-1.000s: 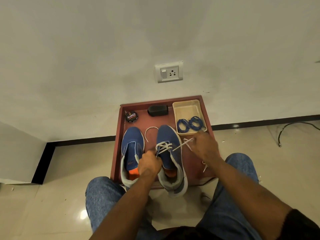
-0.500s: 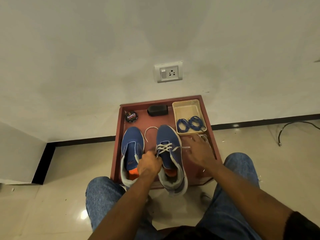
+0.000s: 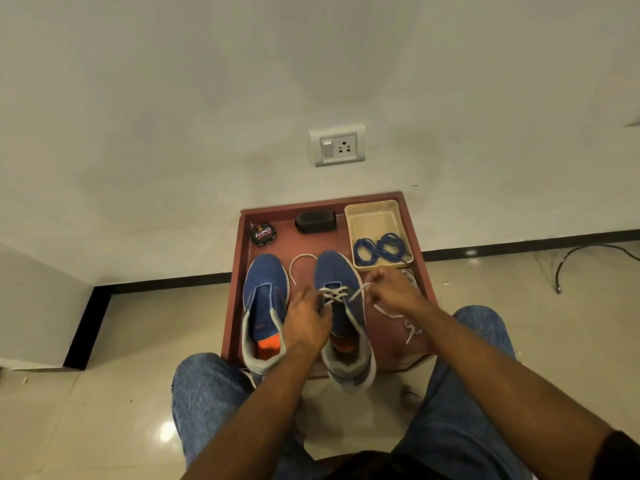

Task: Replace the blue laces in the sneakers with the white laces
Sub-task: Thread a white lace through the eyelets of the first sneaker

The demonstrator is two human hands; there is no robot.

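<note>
Two blue sneakers stand on a red-brown tray (image 3: 235, 278). The left sneaker (image 3: 265, 296) has no lace. The right sneaker (image 3: 341, 306) carries a white lace (image 3: 333, 293) crossed through its upper eyelets. My left hand (image 3: 306, 322) grips the right sneaker's left side by the eyelets. My right hand (image 3: 394, 289) pinches the lace's free end just right of that shoe. The lace's tail (image 3: 398, 315) trails over the tray. Another white lace end (image 3: 298, 263) loops between the shoes. The blue laces (image 3: 379, 247) lie coiled in a beige tray (image 3: 372, 216).
A shoe polish tin (image 3: 263, 233) and a black brush (image 3: 316, 221) sit at the tray's back. More white lace (image 3: 412, 277) lies behind my right hand. My knees (image 3: 207, 386) flank the tray's front edge. A wall socket (image 3: 337, 145) is above; a cable (image 3: 581, 254) lies right.
My right hand went down to the tray beside the shoe, then came back up to the eyelets pinching the lace end. My left hand stayed on the right sneaker.
</note>
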